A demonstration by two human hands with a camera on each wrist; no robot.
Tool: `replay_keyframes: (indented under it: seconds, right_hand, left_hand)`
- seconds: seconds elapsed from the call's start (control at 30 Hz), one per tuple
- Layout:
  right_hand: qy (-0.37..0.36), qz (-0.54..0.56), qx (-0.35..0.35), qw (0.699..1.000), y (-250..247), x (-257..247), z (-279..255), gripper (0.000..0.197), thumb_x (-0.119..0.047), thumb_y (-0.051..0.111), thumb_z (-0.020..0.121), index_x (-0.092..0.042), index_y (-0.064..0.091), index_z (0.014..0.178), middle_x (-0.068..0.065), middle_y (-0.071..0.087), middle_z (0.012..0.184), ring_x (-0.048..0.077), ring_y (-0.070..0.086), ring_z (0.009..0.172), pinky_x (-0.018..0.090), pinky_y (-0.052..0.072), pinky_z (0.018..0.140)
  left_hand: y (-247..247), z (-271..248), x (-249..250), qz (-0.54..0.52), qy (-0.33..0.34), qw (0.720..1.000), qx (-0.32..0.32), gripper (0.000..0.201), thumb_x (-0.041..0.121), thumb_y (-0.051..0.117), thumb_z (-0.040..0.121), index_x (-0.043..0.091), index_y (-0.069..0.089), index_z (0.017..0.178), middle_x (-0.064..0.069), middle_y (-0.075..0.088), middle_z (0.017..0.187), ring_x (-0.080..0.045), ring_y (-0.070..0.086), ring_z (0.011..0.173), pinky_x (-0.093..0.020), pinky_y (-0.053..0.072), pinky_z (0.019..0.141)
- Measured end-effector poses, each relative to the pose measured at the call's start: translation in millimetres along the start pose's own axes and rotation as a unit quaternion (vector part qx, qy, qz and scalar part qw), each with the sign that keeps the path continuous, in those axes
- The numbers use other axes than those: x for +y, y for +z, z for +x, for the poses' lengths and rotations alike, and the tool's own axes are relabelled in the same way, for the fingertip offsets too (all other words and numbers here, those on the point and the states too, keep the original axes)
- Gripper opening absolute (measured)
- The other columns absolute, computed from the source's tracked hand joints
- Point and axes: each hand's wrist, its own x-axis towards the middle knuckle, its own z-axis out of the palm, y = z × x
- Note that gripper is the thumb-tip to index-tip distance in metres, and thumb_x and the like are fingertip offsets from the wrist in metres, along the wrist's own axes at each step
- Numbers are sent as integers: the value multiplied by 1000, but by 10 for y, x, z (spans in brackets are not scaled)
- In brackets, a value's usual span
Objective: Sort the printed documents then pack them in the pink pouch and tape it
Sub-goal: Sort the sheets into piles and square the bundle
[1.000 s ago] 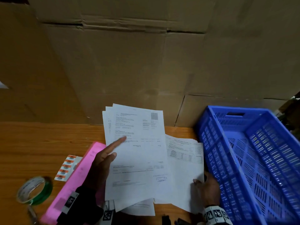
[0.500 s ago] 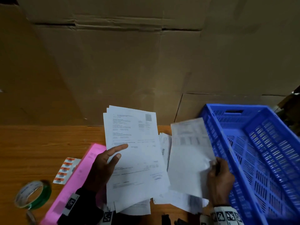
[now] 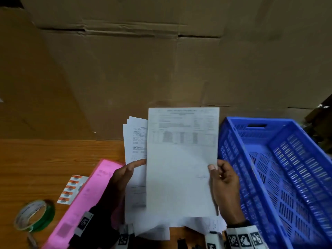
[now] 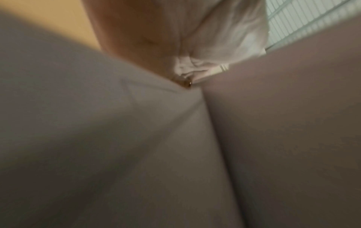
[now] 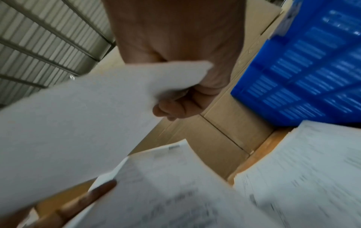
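Item one: a single printed sheet (image 3: pixel 181 164) with a table in its upper part, held upright in my right hand (image 3: pixel 225 186), thumb on the face at the right edge and fingers (image 5: pixel 175 106) curled behind, pinching it. Item two: a stack of printed documents (image 3: pixel 135 141) behind and left of that sheet, held in my left hand (image 3: pixel 122 178), with one straight finger laid across the front; the grip behind is hidden. More loose sheets (image 3: pixel 203 224) lie on the wooden bench (image 3: pixel 53 159) below. Item three: pink pouch (image 3: pixel 84 200), flat on the bench, left of my left hand and partly under its wrist. Item four: green-cored tape roll (image 3: pixel 34 215), at the near left. Item five: strip of orange labels (image 3: pixel 71 188), just beside the pouch. Item six: blue slotted crate (image 3: pixel 280 169), to the right of my right hand. Cardboard boxes (image 3: pixel 143 69) stand behind.
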Motion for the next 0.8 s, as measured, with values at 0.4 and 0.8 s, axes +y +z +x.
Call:
replay_keyframes:
  seconds: [0.4, 0.8]
  right_hand:
    - [170, -303, -93, 933, -24, 742, -104, 30, -41, 77, 85, -16, 65, 96, 2, 71, 103, 21, 66, 92, 25, 54, 80]
    - [152, -376, 12, 914, -505, 1424, -68, 33, -12, 83, 76, -13, 67, 105, 5, 68, 102, 26, 65, 95, 47, 55, 90]
  left_hand:
    - [-104, -58, -73, 101, -70, 991, 59, 42, 33, 60, 85, 43, 50, 125, 43, 61, 108, 8, 61, 107, -28, 51, 97]
    - [-247, -79, -118, 34, 16, 995, 92, 89, 33, 65, 77, 41, 19, 152, 17, 31, 157, -11, 33, 143, -45, 30, 113]
